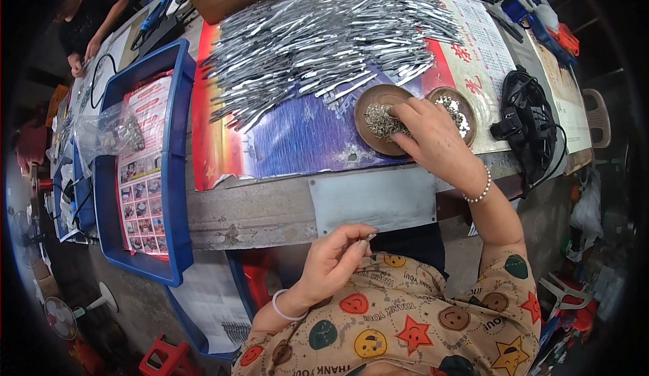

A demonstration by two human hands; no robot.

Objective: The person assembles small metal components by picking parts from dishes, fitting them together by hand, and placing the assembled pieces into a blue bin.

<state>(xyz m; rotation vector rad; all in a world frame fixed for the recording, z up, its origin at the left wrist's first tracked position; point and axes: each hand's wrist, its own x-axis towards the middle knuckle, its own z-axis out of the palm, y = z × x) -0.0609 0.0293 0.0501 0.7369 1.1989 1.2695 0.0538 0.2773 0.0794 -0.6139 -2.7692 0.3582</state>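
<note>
The work looks partway along, but I cannot tell how far. Lots of long thin metal strips [304, 51] lie in a wide pile, from the middle of the tabletop [223, 217] back toward its far edge. I cannot tell which of them are finished, if any. The brown bowl [367, 102] has a big heap of little metal bits [378, 119], so there seem to be plenty left to use.

That bowl sits near the right end of the tabletop, just beside a second bowl [472, 111] with flat shiny bits [454, 111]. The right hand [433, 129] reaches over it, fingers bent, with its tips in the heap. I cannot tell if they pinch a bit. The left hand [334, 257] is at the near edge, by a pale sheet [375, 200]. Its thumb and finger squeeze a tiny piece [370, 237], well apart from the strips.
</note>
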